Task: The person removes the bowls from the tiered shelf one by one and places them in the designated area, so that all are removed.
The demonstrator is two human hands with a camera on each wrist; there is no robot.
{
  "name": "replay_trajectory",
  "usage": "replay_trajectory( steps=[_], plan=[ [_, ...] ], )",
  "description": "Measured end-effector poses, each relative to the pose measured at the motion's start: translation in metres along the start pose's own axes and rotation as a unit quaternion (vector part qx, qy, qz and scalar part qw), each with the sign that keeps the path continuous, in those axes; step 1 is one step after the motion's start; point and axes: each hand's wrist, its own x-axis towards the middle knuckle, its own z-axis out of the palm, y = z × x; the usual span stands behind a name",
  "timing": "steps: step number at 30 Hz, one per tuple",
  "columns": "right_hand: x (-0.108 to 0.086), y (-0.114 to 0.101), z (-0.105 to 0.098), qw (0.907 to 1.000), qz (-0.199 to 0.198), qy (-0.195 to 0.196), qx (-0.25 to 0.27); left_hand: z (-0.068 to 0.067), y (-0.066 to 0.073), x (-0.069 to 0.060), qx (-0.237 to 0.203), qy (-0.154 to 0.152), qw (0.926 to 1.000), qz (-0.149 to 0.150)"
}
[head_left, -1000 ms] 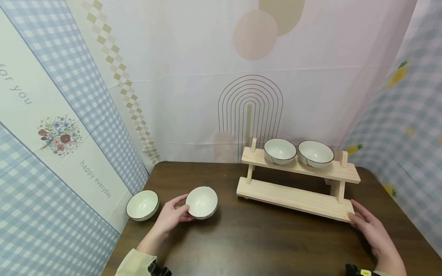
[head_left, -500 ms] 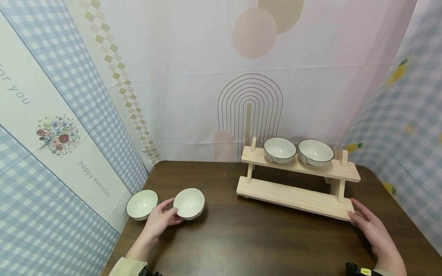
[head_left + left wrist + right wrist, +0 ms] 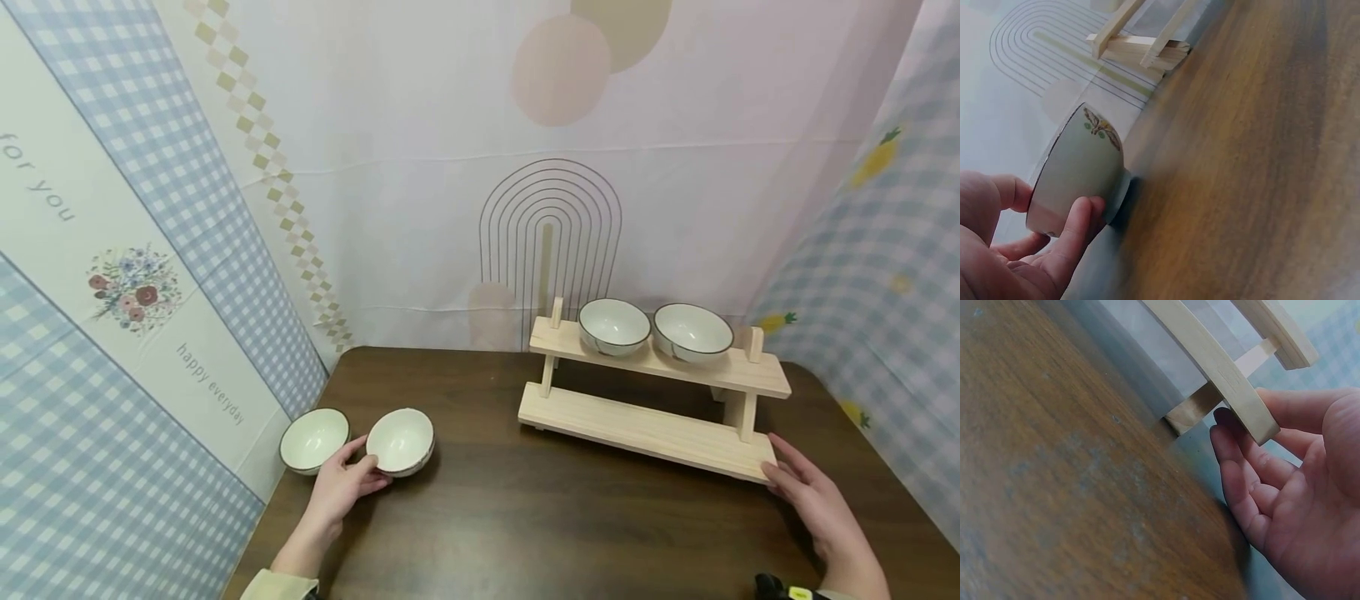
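Holding one of four bowls (image 3: 401, 440), one two-tier rack (image 3: 645, 431)

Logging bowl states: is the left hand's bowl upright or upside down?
Upright: the bowl opens upward, its foot toward the table.

Wide gap — held bowl (image 3: 401, 440) left, shelf (image 3: 645, 427) right

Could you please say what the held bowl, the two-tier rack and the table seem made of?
The bowl in the left hand looks like glazed ceramic: smooth, pale, with a decorative motif outside. The two-tier rack appears to be light wood, matte and perhaps unvarnished, with visible grain. The table shows dark brown wood grain and a soft sheen, possibly veneer or laminate.
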Motion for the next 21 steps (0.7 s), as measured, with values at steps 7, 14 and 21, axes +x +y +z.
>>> replay_trajectory(
  steps=[7, 14, 21],
  plan=[
    [0.000, -0.001, 0.000, 1.0000, 0.000, 0.005, -0.008, 0.001, -0.002, -0.005, 0.007, 0.016, 0.9998, 0.003],
    [0.000, 0.000, 0.000, 1.0000, -0.008, 0.002, -0.004, 0.004, -0.002, -0.010, -0.007, 0.030, 0.9995, -0.003],
    [0.000, 0.002, 0.001, 0.9998, -0.017, 0.007, -0.004, 0.003, -0.003, -0.011, -0.012, 0.035, 0.9993, 0.001]
  ],
)
